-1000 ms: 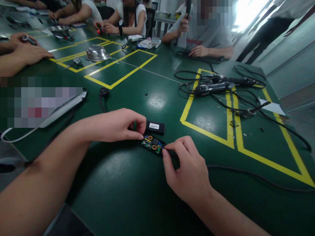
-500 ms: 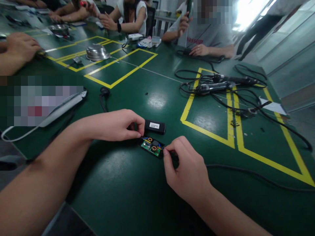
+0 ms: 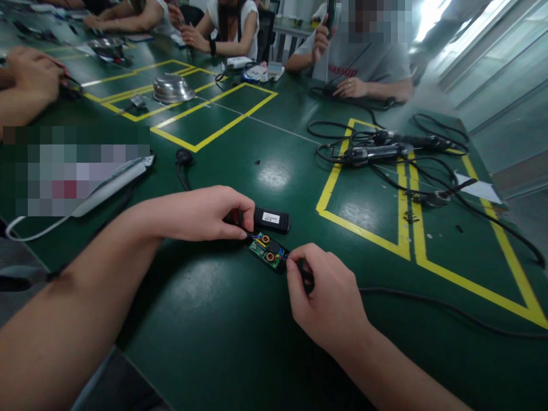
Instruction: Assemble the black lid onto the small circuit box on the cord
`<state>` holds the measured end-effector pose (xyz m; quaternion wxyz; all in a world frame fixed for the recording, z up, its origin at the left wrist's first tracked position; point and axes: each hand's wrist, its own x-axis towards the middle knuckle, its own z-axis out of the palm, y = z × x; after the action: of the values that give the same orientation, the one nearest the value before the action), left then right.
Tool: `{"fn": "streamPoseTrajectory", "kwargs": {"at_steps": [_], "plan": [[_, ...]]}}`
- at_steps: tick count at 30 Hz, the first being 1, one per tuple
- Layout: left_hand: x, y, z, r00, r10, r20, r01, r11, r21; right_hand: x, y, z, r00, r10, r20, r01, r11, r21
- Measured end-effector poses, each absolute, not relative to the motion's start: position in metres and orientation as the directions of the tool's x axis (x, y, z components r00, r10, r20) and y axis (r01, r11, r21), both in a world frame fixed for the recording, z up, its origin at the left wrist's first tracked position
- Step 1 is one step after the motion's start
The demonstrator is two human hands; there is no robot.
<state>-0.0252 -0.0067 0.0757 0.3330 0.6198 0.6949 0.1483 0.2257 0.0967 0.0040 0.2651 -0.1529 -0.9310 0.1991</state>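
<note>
Pinching a dark bit (image 3: 249, 234) at one end of a small green board (image 3: 262, 249), the left hand (image 3: 214, 212) has its thumb and finger tips close together. Those tips hide most of that bit, so I can't tell what it is. The right hand (image 3: 327, 285) has its tips closed on a black cord (image 3: 307, 277) at the other end, by some thin wires (image 3: 281, 256). The board sits in a black case (image 3: 278, 269) right between the hands. Its long way runs from the left fingertips to the right ones, slanting nearer the person at the right. Neither hand looks nearer. A black lid (image 3: 282, 222) lies apart, just past the board and beside the left fingertips.
</note>
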Motion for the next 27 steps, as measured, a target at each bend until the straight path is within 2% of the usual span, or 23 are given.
{"fn": "streamPoseTrajectory", "kwargs": {"at_steps": [3,8,16,21,25,27], "plan": [[-0.026,-0.007,0.077,0.001,0.964,-0.265,0.766,0.169,0.620,0.226,0.096,0.003,-0.804,0.398,0.442,0.173,0.868,-0.466],[-0.026,-0.005,0.073,0.005,0.944,-0.331,0.760,0.211,0.614,0.226,0.095,0.000,-0.817,0.415,0.399,0.201,0.855,-0.479],[-0.026,-0.004,0.069,-0.021,0.952,-0.306,0.794,0.202,0.574,0.226,0.095,-0.001,-0.822,0.387,0.418,0.206,0.886,-0.416],[-0.023,-0.003,0.067,-0.006,0.993,-0.121,0.846,0.069,0.528,0.226,0.095,-0.001,-0.820,0.374,0.432,0.199,0.895,-0.399],[-0.016,0.004,0.053,-0.158,0.978,0.134,0.884,0.080,0.460,0.225,0.096,-0.002,-0.816,0.373,0.442,0.200,0.899,-0.389],[-0.013,0.008,0.045,-0.161,0.975,0.156,0.890,0.074,0.450,0.224,0.096,-0.003,-0.817,0.380,0.433,0.207,0.895,-0.395]]}}
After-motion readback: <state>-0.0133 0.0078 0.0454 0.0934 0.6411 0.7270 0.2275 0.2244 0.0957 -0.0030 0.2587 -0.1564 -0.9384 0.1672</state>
